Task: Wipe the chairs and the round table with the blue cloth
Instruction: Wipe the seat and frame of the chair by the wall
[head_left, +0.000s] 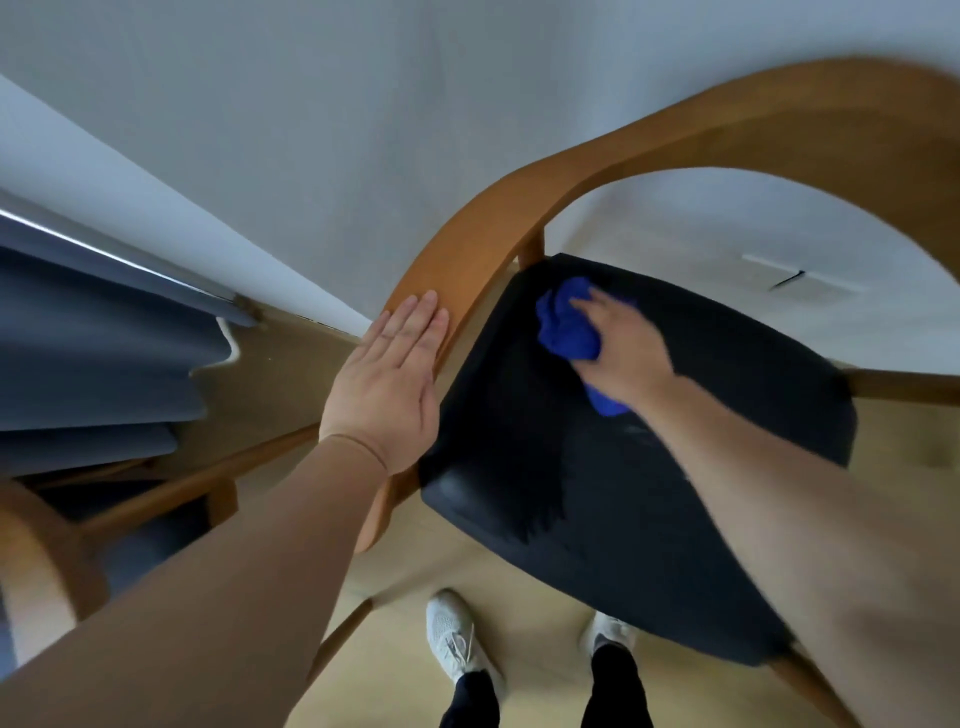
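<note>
Standing over a light-brown bentwood chair (571, 156) with a curved one-piece back and arm rail, close to a plain white wall (363, 104) on the far side. Resting the left hand (387, 384) palm down on the left arm of that rail, fingers straight and together, gripping nothing. Clutching a crumpled bright blue cloth (563, 327) in the right hand (621, 353), fingers curled over the top of it, thumb out of sight. Pressing the cloth down on the far left part of the black padded seat (649, 519), near the back corner and just right of the left arm's upright post. Blurred around the right hand and forearm. Showing a darker, matt patch across the left half of the seat, ragged along its near edge. Wearing white lace-up trainers and dark trousers, the left shoe (452, 634) and the right shoe (608, 631) set apart on the pale wooden floor (519, 649) at the near edge, the right one just beside the seat's near rim. To the left, grey-blue pleated curtain (104, 338) hanging down to the floor. At the near left, part of a second wooden chair (47, 545) of the same build, cut off by the frame.
</note>
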